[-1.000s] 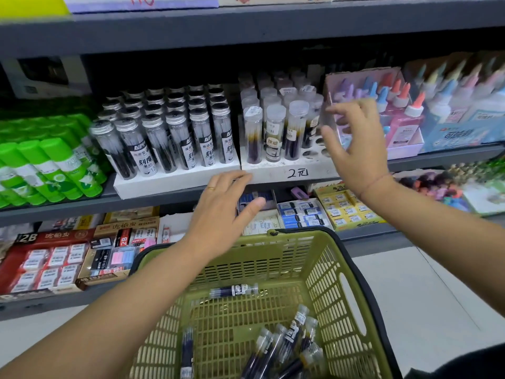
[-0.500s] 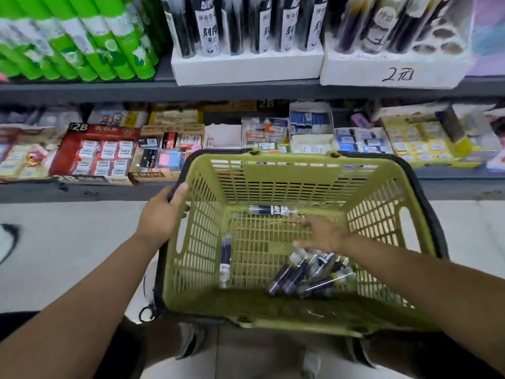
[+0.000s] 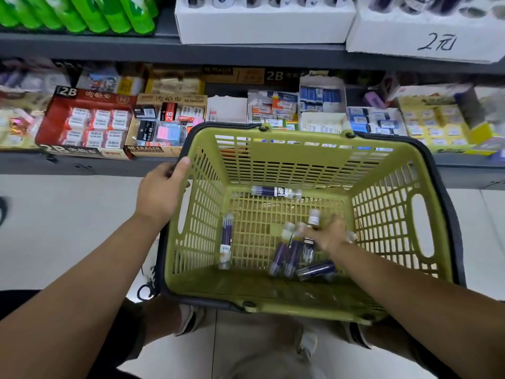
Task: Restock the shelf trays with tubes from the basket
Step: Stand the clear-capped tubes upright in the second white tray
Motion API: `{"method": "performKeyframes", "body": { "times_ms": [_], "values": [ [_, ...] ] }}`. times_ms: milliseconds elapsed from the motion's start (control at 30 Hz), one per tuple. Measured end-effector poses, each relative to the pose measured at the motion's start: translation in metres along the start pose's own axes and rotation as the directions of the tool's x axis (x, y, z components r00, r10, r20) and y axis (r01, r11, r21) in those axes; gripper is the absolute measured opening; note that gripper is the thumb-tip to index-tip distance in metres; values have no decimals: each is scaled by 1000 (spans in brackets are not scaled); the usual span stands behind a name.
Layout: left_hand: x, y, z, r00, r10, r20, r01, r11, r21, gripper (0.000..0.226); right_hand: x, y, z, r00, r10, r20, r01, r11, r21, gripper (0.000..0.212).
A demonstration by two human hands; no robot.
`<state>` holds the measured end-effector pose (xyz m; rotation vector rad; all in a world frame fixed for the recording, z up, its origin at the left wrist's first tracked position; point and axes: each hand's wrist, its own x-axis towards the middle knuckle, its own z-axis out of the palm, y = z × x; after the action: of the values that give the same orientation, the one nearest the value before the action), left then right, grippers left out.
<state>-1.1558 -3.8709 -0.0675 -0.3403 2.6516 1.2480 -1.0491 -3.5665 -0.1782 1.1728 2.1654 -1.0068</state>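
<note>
The long grey metal shelf (image 3: 109, 46) runs across the top of my view, with a lower tier of eraser boxes beneath it. Below me, between my two arms, is one olive-green slotted plastic basket (image 3: 300, 151) edged by a black handle. On the upper tier stand two white box-shaped trays (image 3: 262, 26), side by side. The right one has "2元" handwritten on its front. Only the bottoms of the tubes standing in them show.

My left hand (image 3: 161, 192) grips the basket at its far-left corner, fingers curled round the black edge. My right hand (image 3: 328, 236) is down inside the basket near the right wall, in among the tubes. It is blurred, so I cannot tell whether it pinches one or only touches them.

The clear plastic tubes (image 3: 293, 255) of dark blue refills lie on the basket floor. One tube (image 3: 276, 192) lies crosswise against the far wall. A second tube (image 3: 226, 240) lies lengthwise near the left wall, and both are apart from the rest. At my right hand I count four in a cluster, plus one capped end (image 3: 313, 218) poking up by my fingers. Blur hides any others.
</note>
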Motion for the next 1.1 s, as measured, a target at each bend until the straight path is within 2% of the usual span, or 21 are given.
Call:
{"method": "performKeyframes", "body": {
  "times_ms": [67,133,333,567,700,867,933,1033,1100],
  "values": [
    [-1,2,0,1000,7,-2,-7,1000,-1,61,-5,4,11,994,-31,110,45,990,-136,99],
    [-1,3,1,1000,20,-8,-20,1000,6,59,-9,5,17,991,-69,118,99,958,-269,94],
    [-2,4,2,1000,18,-23,-18,1000,-5,61,-17,-13,37,966,-176,191,205,968,-145,91],
    [-4,5,2,999,-8,-45,7,1000,-18,56,-33,-37,83,895,-349,279,432,837,-336,95],
    [-2,4,3,998,-22,-54,20,999,-36,55,-31,-41,88,870,-358,338,473,798,-373,82],
    [-1,3,5,997,-27,-68,23,999,-47,52,-24,-43,84,800,-346,491,538,775,-330,72],
    [0,3,5,997,-33,-70,29,998,-57,52,-21,-46,83,791,-321,521,523,797,-303,71],
    [-1,3,5,996,-41,-76,36,997,-64,50,-14,-50,82,776,-258,575,466,849,-248,55],
    [-2,4,5,996,-37,-84,32,998,-61,49,-14,-54,77,756,-209,620,454,850,-267,61]
  ]
}}
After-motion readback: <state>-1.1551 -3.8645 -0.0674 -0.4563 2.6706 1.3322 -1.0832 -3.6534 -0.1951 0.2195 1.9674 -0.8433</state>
